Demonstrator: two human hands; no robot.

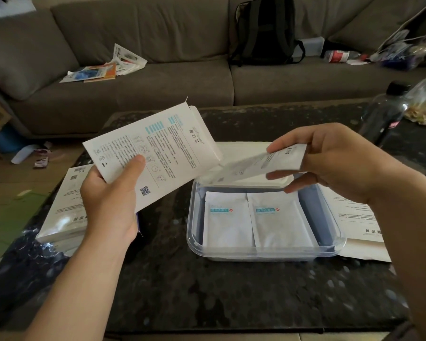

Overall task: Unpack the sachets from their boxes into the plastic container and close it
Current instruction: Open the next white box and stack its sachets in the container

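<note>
My left hand (111,195) holds a flat white printed box (155,148) tilted up above the table, its open flap toward the right. My right hand (330,158) pinches a stack of white sachets (263,163) by its right end, with the left end just outside the box mouth. Below them sits the clear plastic container (330,244), open, with two white sachets (256,220) lying side by side inside. The container's white lid (241,150) lies behind it, partly hidden by the held sachets.
More white boxes (64,212) are stacked at the left of the dark speckled table (207,291). A flattened box (362,232) lies right of the container. A dark bottle (384,114) and a plastic bag stand far right. A brown sofa with a backpack (266,30) is behind.
</note>
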